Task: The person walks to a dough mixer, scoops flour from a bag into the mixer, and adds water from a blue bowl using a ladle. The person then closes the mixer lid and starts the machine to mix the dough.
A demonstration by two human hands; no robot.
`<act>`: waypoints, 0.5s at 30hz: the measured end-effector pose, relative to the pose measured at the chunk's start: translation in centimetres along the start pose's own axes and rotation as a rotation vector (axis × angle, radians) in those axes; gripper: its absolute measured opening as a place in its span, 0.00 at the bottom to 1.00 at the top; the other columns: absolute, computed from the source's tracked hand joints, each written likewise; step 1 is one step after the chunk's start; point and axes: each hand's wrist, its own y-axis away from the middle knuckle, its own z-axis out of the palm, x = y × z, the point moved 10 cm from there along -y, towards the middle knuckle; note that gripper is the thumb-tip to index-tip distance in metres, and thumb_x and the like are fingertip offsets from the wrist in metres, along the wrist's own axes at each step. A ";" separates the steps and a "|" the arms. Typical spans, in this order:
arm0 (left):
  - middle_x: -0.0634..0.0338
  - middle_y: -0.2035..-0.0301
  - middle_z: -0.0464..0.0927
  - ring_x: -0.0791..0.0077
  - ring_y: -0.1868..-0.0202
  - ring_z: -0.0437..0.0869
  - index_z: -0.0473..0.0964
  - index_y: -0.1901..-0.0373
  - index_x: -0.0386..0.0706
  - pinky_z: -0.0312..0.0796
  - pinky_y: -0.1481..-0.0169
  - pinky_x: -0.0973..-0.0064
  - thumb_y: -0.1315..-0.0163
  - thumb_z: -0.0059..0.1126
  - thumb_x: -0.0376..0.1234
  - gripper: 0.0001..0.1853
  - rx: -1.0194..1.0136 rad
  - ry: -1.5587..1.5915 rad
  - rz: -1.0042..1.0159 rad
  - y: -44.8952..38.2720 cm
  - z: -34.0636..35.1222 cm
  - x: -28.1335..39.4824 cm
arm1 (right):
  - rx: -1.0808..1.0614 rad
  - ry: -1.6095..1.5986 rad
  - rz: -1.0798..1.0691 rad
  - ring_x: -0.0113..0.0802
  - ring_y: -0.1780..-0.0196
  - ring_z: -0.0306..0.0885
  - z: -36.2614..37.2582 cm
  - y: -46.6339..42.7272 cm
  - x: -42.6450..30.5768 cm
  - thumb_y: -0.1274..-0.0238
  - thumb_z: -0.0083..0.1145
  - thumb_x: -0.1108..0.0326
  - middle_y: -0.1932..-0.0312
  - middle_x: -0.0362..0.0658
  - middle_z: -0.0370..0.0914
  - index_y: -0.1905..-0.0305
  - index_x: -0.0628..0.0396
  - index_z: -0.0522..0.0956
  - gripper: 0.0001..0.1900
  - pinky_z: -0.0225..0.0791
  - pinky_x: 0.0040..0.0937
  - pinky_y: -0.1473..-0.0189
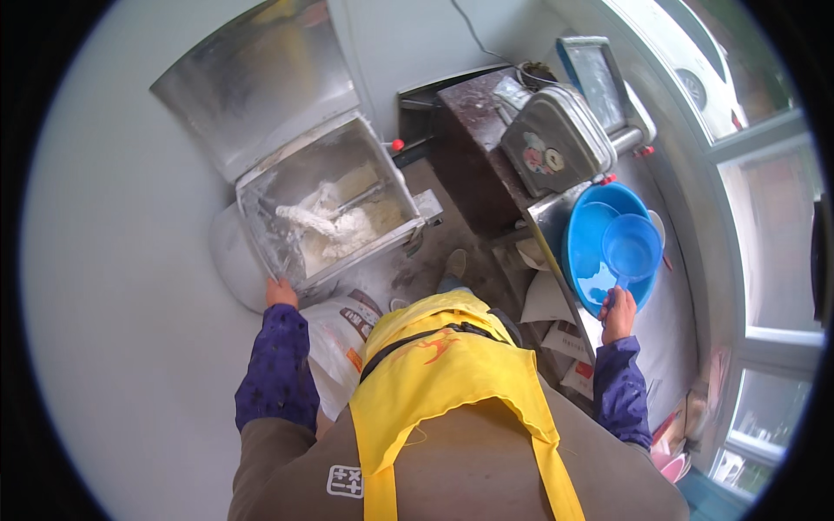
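Note:
My left hand [281,294] rests with its fingers on the near left corner of an open metal dough mixer [352,258]. Inside the mixer, pale dough and flour [339,228] lie around a metal stirring bar. My right hand [618,315] grips the handle of a blue plastic dipper [631,246], whose bowl is over a blue plastic basin [573,260] of water. The basin stands on a metal-edged worktop at the right. Whether the dipper holds water, I cannot tell.
The mixer's metal lid [260,84] stands raised. A dough roller machine [554,143] sits on a dark cabinet [469,163] beyond the basin. White sacks [554,303] fill shelves below the worktop; another sack [332,332] stands by my left arm. Windows line the right.

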 end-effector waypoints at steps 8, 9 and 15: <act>0.28 0.43 0.76 0.34 0.40 0.76 0.71 0.40 0.25 0.67 0.33 0.52 0.26 0.46 0.42 0.27 -0.118 -0.226 0.155 -3.5 4.6 -6.5 | 0.103 0.350 -0.148 0.32 0.81 0.71 -5.4 -4.7 1.2 0.26 0.51 0.58 0.78 0.43 0.74 0.65 0.58 0.73 0.14 0.64 0.33 0.81; 0.29 0.44 0.77 0.33 0.40 0.77 0.71 0.40 0.24 0.67 0.34 0.52 0.26 0.46 0.41 0.27 -0.101 -0.071 0.108 -3.2 4.1 -5.1 | 0.126 0.476 -0.211 0.36 0.79 0.75 -6.4 -5.0 1.1 0.26 0.51 0.58 0.77 0.45 0.76 0.64 0.59 0.73 0.15 0.68 0.36 0.78; 0.30 0.46 0.78 0.36 0.42 0.79 0.72 0.42 0.24 0.69 0.36 0.54 0.29 0.47 0.37 0.24 -0.069 0.071 0.067 -1.8 1.0 -1.5 | 0.135 1.056 -0.291 0.69 0.55 0.81 -5.4 -4.0 -1.6 0.26 0.47 0.60 0.61 0.69 0.81 0.54 0.67 0.73 0.16 0.72 0.60 0.49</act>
